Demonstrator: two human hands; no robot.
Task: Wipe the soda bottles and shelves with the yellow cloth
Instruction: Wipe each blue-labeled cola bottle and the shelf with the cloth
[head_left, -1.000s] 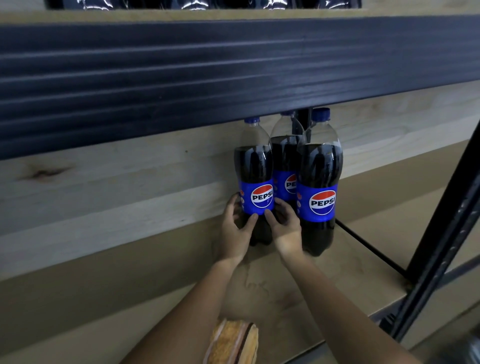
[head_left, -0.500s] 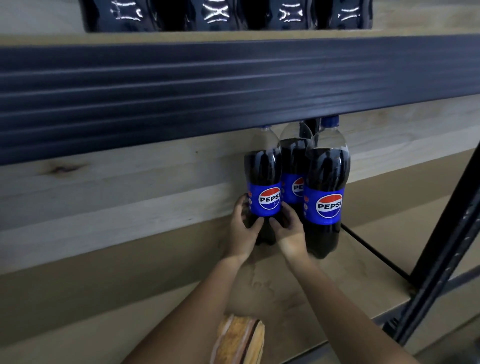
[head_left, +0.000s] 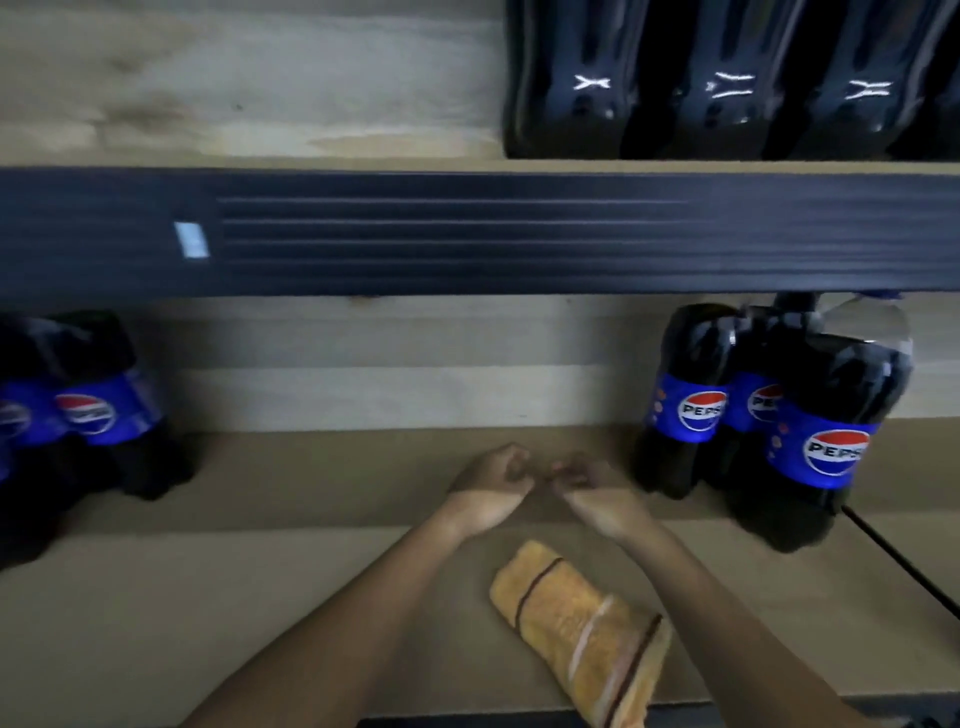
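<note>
Two shelves in view. Lower shelf (head_left: 260, 597): bare wood board, carries everything below. Upper shelf (head_left: 249, 104) sits above a dark ribbed beam (head_left: 467, 234) with one small pale sticker (head_left: 191, 239).

Bottles, upper shelf: three dark bottoms (head_left: 727, 88) clearly visible at right, a fourth maybe cut off by the frame edge; can't tell.

Bottles, lower shelf: right cluster (head_left: 826, 431) of three Pepsi bottles, standing, touching each other, tops partly hidden by the beam. Left cluster (head_left: 98, 410): two labels visible, blurred, exact count unclear.

One yellow cloth (head_left: 582, 629), rolled up with dark and white stripes, lies on the lower shelf near its front edge, between the forearms and just below the hands. Neither hand touches it.

Left hand (head_left: 491, 486) and right hand (head_left: 597, 491): side by side mid-shelf, fingertips nearly meeting, fingers loosely curled, holding nothing. Both clear of the right cluster, which is just beside the right hand.

One black cable (head_left: 904, 566) runs across the shelf from under the right cluster.
</note>
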